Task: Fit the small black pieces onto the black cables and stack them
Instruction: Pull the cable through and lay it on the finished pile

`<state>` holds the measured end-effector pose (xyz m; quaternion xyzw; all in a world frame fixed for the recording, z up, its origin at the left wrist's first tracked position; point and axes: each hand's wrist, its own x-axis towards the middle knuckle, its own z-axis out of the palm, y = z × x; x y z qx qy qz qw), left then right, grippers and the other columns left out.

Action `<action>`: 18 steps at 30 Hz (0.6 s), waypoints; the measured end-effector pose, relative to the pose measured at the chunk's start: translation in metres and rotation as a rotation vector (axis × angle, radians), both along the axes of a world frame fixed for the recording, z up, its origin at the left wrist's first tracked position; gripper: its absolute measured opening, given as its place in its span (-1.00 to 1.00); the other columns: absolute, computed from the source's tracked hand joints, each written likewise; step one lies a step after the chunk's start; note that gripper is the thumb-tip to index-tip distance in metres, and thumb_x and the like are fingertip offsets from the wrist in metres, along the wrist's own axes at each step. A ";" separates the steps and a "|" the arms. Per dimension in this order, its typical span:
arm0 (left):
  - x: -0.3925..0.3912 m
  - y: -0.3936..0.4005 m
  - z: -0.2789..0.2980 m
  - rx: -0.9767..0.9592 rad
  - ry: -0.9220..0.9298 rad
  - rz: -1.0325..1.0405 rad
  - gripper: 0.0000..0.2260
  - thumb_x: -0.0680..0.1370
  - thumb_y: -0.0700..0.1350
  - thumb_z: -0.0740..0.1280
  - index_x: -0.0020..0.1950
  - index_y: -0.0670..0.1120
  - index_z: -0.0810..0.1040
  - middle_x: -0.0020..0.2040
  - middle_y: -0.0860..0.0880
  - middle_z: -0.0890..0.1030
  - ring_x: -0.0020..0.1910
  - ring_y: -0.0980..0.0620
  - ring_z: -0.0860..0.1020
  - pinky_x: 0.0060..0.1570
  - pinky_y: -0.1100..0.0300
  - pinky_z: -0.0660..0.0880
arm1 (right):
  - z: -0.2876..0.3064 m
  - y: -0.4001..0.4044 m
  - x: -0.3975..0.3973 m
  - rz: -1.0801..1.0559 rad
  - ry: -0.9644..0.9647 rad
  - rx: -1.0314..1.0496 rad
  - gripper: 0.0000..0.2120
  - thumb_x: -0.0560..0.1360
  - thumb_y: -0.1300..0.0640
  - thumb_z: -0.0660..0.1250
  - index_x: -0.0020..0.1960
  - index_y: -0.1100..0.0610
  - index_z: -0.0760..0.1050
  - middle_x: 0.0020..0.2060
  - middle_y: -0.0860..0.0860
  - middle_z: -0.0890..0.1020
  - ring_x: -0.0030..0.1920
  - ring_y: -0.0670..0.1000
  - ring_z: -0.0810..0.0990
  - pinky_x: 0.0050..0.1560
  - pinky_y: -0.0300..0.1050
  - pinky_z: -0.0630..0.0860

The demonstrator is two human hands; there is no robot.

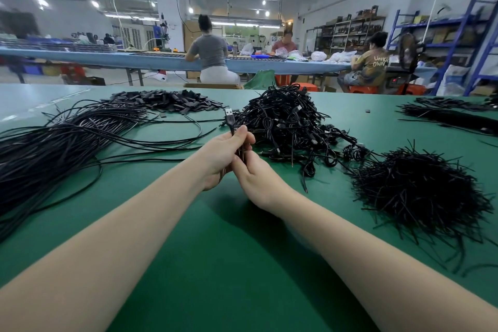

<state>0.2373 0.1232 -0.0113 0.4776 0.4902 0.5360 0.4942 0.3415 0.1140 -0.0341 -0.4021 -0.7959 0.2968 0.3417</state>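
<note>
Head view: both hands' fingers [244, 133] pinch a thin black USB-tipped cable [229, 116] upright.

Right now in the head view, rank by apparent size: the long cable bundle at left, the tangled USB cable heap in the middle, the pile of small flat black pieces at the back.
1. Long cable bundle, largest.
2. Tangled USB cable heap.
3. Pile of small flat pieces, smallest, though it lies farthest from the camera, so this is unsure.

The cable [231, 122] below its plug is hidden inside both hands' grip.
</note>
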 end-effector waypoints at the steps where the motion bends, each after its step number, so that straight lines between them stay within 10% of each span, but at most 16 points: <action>1: 0.001 0.000 -0.001 -0.004 0.003 0.000 -0.72 0.65 0.02 0.16 -0.17 -0.06 0.51 -0.19 -0.01 0.47 -0.02 -0.06 0.44 0.03 0.16 0.40 | -0.001 -0.001 -0.001 -0.038 -0.038 0.006 -0.68 0.65 0.02 0.03 0.24 0.22 0.34 0.09 0.23 0.53 0.07 0.21 0.51 0.04 0.03 0.44; 8: 0.012 -0.001 -0.002 -0.061 0.030 0.039 -0.69 0.65 0.07 0.14 -0.19 -0.01 0.51 -0.20 0.04 0.49 -0.18 0.05 0.46 -0.30 0.35 0.44 | -0.009 0.004 0.001 -0.331 -0.455 0.247 -0.73 0.64 0.10 -0.04 0.18 0.19 0.35 0.04 0.13 0.55 0.04 0.21 0.55 -0.19 -0.03 0.30; 12: 0.005 -0.003 -0.004 -0.048 0.193 -0.052 -0.66 0.63 0.10 0.17 -0.14 0.00 0.66 -0.01 -0.03 0.62 -0.02 -0.03 0.52 0.12 0.07 0.50 | -0.010 0.008 0.010 -0.410 -0.489 0.246 -0.77 0.62 0.15 0.00 0.17 0.20 0.35 0.06 0.14 0.57 0.06 0.22 0.57 -0.16 -0.03 0.30; 18: 0.005 0.000 -0.016 0.343 0.725 0.355 -0.55 0.49 0.20 0.34 -0.47 -0.06 0.45 -0.49 -0.01 0.43 -0.43 0.09 0.41 -0.28 0.18 0.37 | -0.019 0.015 0.011 -0.474 -0.549 0.380 -0.80 0.61 0.17 0.02 0.16 0.13 0.35 0.03 0.02 0.56 0.03 0.13 0.59 -0.14 -0.04 0.21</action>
